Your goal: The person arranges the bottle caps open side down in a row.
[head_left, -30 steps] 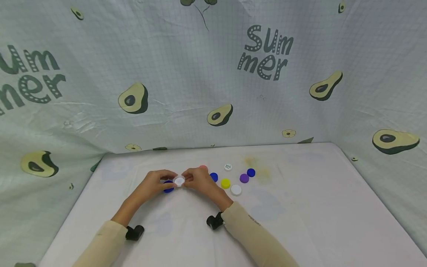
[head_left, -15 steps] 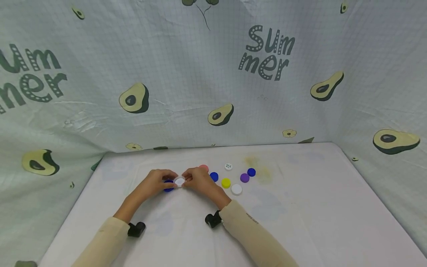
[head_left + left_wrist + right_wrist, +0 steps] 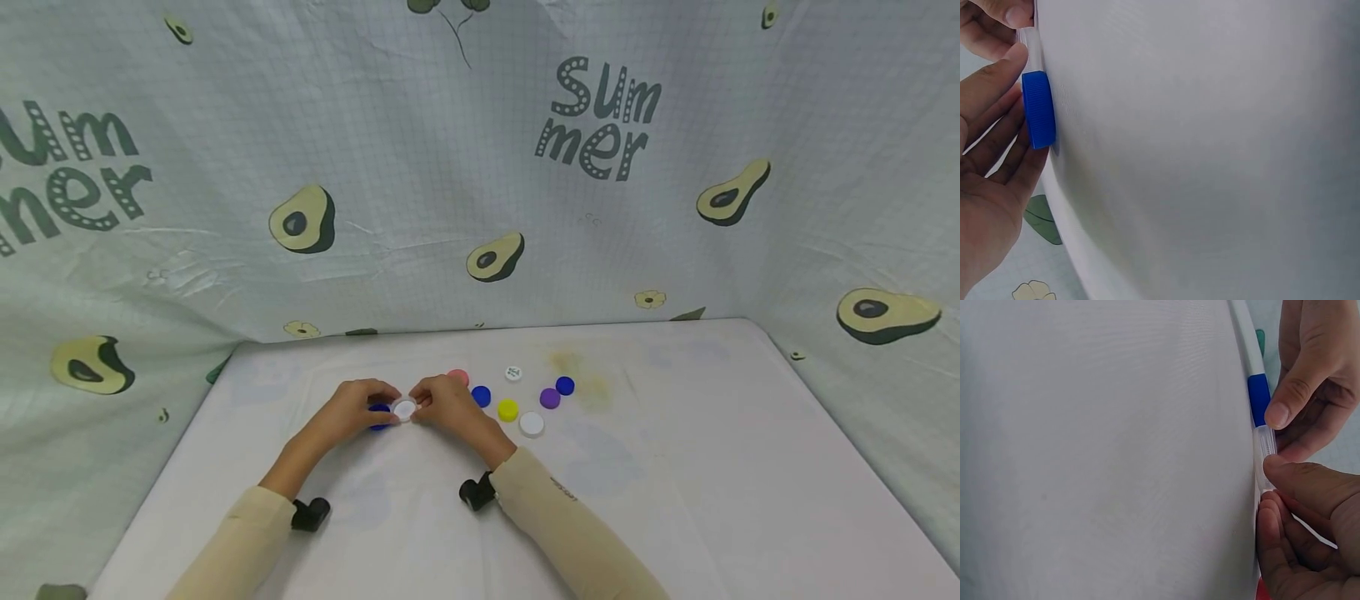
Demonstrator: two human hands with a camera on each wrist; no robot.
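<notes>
A white, clear-sided bottle cap (image 3: pixel 405 409) stands on the white tabletop between the two hands. My left hand (image 3: pixel 351 407) holds its left side with thumb and fingertips, and my right hand (image 3: pixel 450 407) pinches its right side. Touching or almost touching it on the left is a blue ribbed cap (image 3: pixel 1039 110), partly covered by the left hand in the head view. From the left wrist, the left thumb shows over the seam between the two caps. The right wrist view has the right thumb against the clear side of the white cap.
Right of the hands lie several loose caps: coral (image 3: pixel 459 377), blue (image 3: pixel 481 396), yellow (image 3: pixel 507 410), white (image 3: pixel 532 424), purple (image 3: pixel 550 398), another blue (image 3: pixel 565 386) and a small printed white one (image 3: pixel 513 373). A patterned cloth (image 3: pixel 405 275) hangs behind the table.
The white cap has come down slightly and sits flatter beside the blue cap, with both hands still at its sides. The other caps have not moved.
</notes>
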